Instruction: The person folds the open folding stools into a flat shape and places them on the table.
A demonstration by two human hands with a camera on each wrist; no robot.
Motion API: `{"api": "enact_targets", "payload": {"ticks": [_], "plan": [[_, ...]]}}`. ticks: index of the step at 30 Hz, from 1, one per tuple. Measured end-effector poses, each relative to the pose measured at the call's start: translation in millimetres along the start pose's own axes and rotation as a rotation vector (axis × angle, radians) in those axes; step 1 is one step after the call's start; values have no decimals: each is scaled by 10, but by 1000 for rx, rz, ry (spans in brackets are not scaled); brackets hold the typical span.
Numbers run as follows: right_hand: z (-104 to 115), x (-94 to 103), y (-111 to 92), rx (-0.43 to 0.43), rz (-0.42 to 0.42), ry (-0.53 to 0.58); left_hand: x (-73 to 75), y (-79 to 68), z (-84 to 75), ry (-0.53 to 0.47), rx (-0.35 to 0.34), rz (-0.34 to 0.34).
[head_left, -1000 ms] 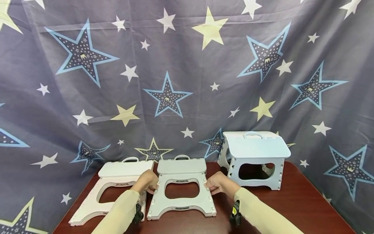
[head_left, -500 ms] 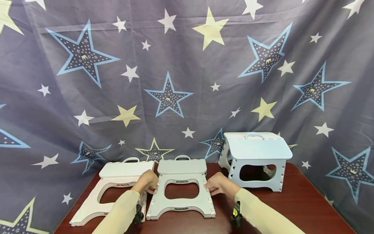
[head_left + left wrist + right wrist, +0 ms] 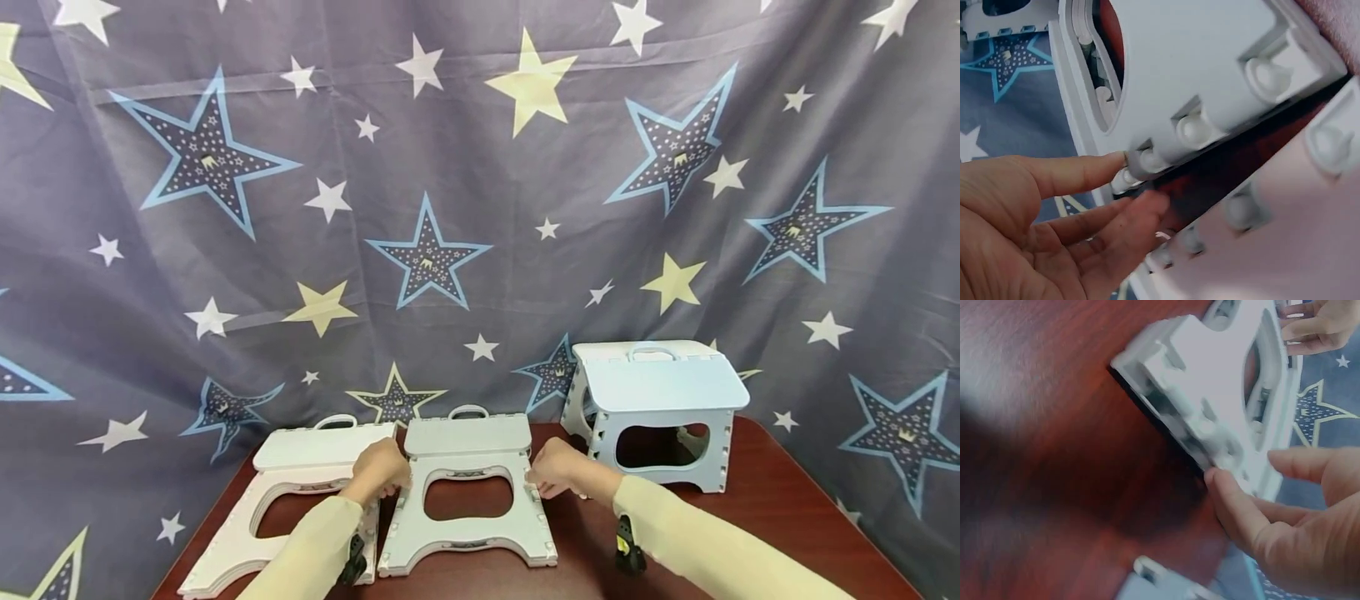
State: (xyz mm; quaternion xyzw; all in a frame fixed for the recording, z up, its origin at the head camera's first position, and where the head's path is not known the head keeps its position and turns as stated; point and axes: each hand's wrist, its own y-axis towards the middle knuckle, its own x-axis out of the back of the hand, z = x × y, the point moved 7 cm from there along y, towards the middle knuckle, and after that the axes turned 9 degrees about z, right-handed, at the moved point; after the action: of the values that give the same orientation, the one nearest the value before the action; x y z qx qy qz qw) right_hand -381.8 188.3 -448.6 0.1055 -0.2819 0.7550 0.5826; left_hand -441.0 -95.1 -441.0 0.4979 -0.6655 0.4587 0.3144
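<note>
White folded stool (image 3: 468, 530) between left hand (image 3: 385, 467) and right hand (image 3: 557, 469).

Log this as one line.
middle stool: folded flat; left hand: at its left edge; right hand: at its right edge; right stool: standing

Head view, widest and farthest, faces forward and down over the table (image 3: 787, 525) toward the star curtain (image 3: 480, 158). Both wrist views look tilted from close beside left hand (image 3: 382, 468) and right hand (image 3: 553, 468), sharing the middle folded stool (image 3: 468, 437) from opposite sides.

2 white stools (image 3: 468, 530), grey backdrop (image 3: 480, 158) (star-patterned).
</note>
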Motion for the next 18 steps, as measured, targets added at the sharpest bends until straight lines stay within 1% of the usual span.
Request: {"api": "enact_targets", "payload": {"ticks": [2,4,6,8,11,14,15,18], "plan": [[86,62,-47,23,28,-23,58,-13,-33,14,7,-23],[188,149,-99,61,52,-60,121,-26,-101,11,-2,-39],[311,259,-161,116,66,-111,183,-41,-197,2,-22,-48],[446,389,-231,183,64,-175,242,-54,-326,-10,-53,-56],[664,592,-345,312,59,-261,323,-79,-566,-46,-145,-87],[873,792,-476,433,32,-356,402,-153,-855,-83,-268,-123],[938,853,-521,465,18,-385,428,-186,-955,-102,-315,-135],[1088,1035,-656,514,-39,-462,500,-307,-1269,-170,-438,-153]]}}
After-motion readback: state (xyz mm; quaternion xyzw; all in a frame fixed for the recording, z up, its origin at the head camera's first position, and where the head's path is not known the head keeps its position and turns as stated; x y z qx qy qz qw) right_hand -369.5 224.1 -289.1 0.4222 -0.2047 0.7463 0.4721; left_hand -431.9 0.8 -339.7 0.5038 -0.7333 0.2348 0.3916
